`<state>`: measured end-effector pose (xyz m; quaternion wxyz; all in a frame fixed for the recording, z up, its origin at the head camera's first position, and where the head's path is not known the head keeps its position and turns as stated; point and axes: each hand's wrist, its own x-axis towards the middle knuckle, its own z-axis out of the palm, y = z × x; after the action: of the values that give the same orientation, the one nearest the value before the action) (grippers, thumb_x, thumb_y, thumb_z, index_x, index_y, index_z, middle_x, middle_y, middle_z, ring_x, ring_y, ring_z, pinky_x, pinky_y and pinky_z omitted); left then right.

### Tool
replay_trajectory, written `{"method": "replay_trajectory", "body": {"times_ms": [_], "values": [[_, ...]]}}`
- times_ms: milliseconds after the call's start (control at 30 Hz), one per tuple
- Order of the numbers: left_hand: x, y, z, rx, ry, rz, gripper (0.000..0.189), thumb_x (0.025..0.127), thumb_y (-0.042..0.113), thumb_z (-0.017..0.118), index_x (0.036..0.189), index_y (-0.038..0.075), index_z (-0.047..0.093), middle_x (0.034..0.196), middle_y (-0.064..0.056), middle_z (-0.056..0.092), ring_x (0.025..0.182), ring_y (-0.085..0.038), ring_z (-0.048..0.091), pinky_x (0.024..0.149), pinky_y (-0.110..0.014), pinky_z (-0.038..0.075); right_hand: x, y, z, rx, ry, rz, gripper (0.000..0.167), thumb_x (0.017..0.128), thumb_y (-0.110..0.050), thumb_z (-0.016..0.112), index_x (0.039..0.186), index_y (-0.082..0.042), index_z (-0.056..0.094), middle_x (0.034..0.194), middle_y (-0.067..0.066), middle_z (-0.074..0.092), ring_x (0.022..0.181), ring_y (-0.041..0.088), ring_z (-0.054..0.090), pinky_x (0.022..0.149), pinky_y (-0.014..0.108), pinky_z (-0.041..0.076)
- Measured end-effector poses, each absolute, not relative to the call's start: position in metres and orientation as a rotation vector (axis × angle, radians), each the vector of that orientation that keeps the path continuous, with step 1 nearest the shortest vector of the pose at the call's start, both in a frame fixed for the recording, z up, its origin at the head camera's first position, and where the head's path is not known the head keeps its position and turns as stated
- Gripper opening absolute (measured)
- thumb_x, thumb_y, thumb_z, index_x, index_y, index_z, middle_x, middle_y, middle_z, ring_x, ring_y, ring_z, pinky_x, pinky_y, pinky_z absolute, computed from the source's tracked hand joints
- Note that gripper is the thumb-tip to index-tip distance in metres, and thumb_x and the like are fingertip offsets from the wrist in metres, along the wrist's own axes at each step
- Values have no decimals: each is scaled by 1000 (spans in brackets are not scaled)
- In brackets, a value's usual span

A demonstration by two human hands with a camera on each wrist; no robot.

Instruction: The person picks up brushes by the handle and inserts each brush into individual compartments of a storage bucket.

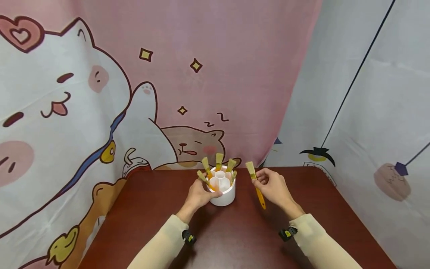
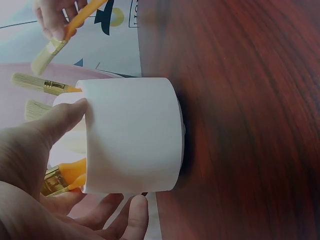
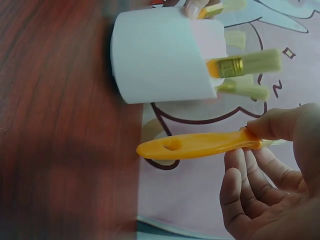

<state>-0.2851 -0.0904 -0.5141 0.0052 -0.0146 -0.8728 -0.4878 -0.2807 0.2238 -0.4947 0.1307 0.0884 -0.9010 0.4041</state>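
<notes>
My left hand [image 1: 196,195] grips a white round brush holder [image 1: 224,199] that stands on the table. In the left wrist view its thumb [image 2: 70,114] lies at the holder's rim while the other fingers reach round the side. Several paintbrushes [image 1: 219,158] with pale bristles and orange handles stand bristles-up in the holder's outer compartments. To the right, my right hand [image 1: 274,186] pinches another paintbrush [image 1: 261,198] between thumb and fingertips, near the top of its orange handle [image 3: 195,145]. This brush is held apart from the holder, bristles up and tilted to the left.
A dark red-brown wooden table [image 1: 228,239] lies under both hands. Behind it hangs a pink and white cartoon curtain [image 1: 242,82], close to the table's far edge. Each wrist wears a small black camera, such as the left wrist camera [image 1: 189,237].
</notes>
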Motion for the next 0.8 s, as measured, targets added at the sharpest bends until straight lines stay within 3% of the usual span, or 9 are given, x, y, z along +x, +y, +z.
{"method": "replay_trajectory", "body": {"times_ms": [533,800], "values": [[-286,-88,-514,-82,-2711,-1512,98,83,26,108,165,5,59,156,-23,72,140,-41,73,124,-61,57,-269,210,-468,341,-2535,1132,20,103,-21,91,113,-11,78,98,3,83,85,12,76,76,23,62],[-283,-89,-514,-52,-2715,-1514,98,85,28,107,166,5,58,158,-23,71,142,-41,72,125,-61,57,-259,197,-456,445,-2456,1144,18,101,-15,92,110,-11,78,96,2,83,80,10,74,73,23,61]]}}
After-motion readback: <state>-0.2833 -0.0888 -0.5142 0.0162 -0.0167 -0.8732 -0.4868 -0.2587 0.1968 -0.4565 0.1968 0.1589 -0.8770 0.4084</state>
